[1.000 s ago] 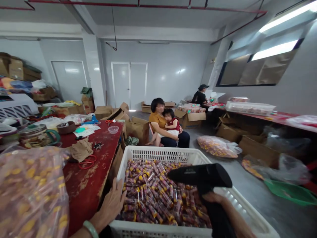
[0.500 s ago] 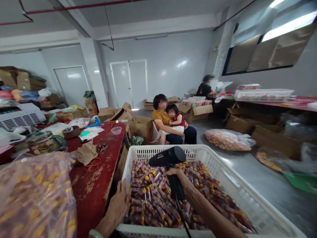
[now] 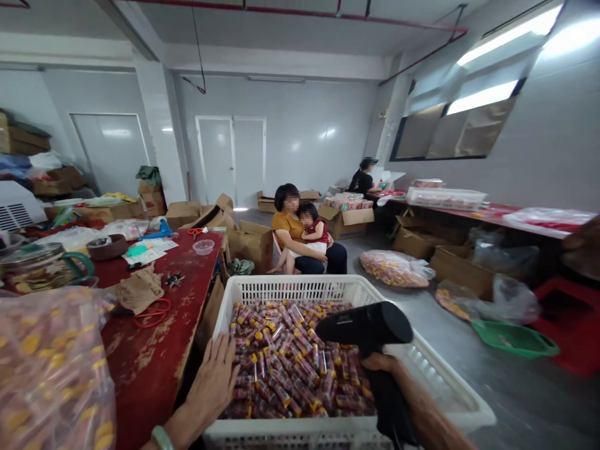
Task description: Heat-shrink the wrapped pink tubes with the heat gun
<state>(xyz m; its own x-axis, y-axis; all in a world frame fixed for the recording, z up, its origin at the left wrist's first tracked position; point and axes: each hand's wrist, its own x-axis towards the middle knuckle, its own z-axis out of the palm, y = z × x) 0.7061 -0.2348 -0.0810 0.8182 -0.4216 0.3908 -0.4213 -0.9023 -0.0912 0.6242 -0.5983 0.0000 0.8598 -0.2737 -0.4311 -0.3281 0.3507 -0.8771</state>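
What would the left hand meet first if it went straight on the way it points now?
Most likely the white plastic crate: the left hand points up along its left wall, fingertips at the rim. Depth is unclear, so it might pass above the rim to the wrapped rolls.

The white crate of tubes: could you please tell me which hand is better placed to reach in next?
Left, probably: the left hand is empty and open at the crate, while the right hand grips a black handheld blower.
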